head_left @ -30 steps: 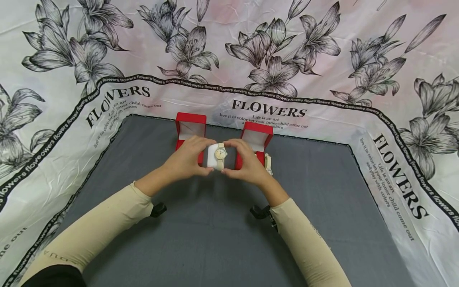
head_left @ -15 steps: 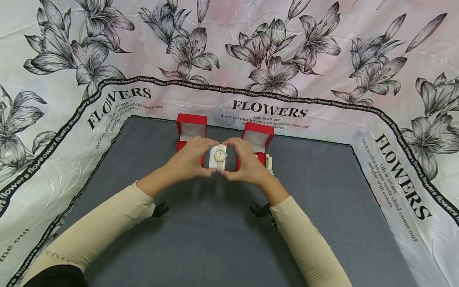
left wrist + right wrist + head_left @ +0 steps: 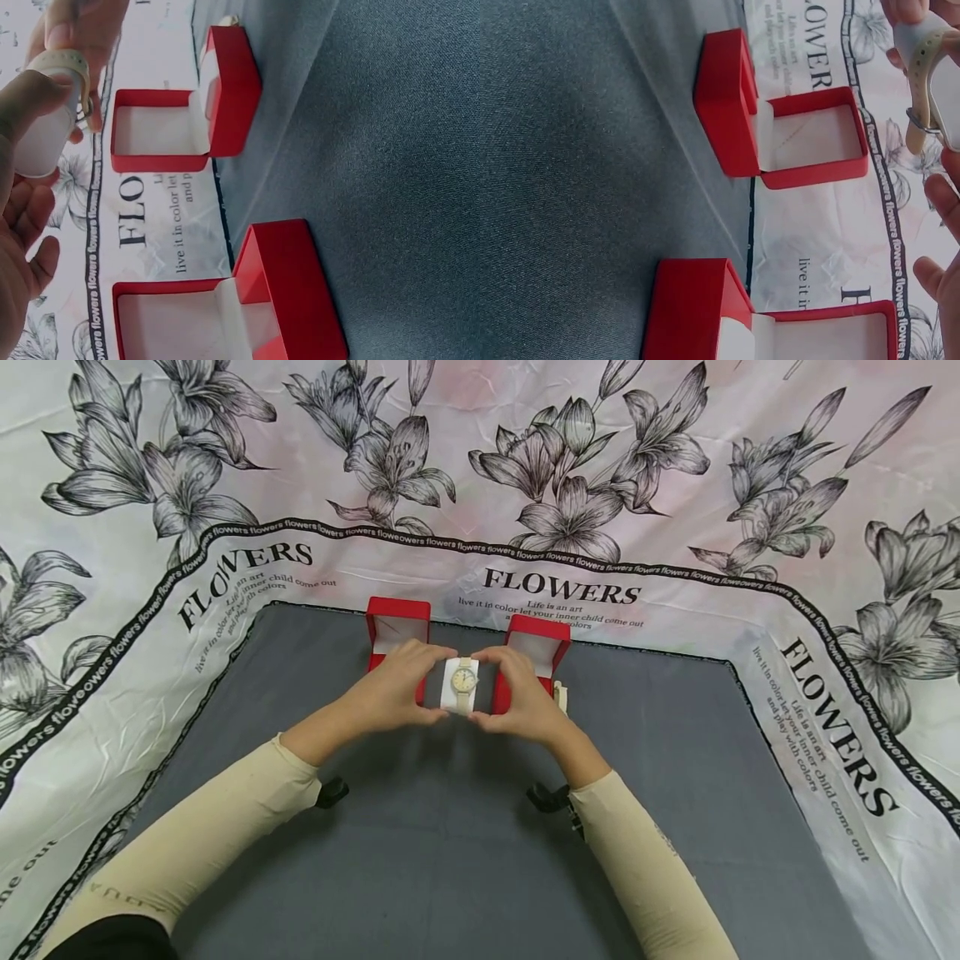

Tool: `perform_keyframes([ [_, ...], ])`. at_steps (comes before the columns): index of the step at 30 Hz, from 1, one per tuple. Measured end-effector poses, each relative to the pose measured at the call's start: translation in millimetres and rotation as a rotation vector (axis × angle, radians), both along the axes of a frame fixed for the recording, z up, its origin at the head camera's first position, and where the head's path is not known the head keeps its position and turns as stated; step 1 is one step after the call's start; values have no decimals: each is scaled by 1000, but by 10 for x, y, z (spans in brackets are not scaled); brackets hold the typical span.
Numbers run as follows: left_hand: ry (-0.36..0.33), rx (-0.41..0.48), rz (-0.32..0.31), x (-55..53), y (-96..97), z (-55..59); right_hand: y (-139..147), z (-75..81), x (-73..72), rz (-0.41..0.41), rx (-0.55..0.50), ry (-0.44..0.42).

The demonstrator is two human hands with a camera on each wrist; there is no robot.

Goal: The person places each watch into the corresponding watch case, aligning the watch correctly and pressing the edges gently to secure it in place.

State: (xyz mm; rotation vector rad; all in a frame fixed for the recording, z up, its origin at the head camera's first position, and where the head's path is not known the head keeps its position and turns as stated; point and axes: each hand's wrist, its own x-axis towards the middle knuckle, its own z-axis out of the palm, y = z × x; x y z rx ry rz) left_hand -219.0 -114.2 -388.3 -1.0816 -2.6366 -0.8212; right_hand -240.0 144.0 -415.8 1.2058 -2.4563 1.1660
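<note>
A wristwatch with a cream strap and round dial sits wrapped around a white cushion, held up between both hands. My left hand pinches the cushion from its left side, thumb low and fingers on top. From the right, my right hand grips at the strap with thumb and fingers. Underneath, the buckle shows in the right wrist view. Behind the hands stand two open red boxes, the left box and the right box; their lower parts are partly hidden by the hands.
A second cream-strapped watch lies right beside the right box. Inside that box a white cushion shows. A grey cloth covers the work surface, and a flower-printed sheet lies beyond it.
The watch has shifted toward the middle of the white cushion, with white now showing on both sides of the strap. The boxes have stayed put.
</note>
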Motion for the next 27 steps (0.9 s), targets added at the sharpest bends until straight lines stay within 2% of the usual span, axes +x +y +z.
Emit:
perform_keyframes([
  [5,50,5,-10,-18,0,8,-14,-3,10,19,-12,33],
  [19,79,93,2,-16,7,10,-107,-8,-46,23,-65,83],
  [27,85,16,26,1,-6,9,-50,29,4,34,9,48],
])
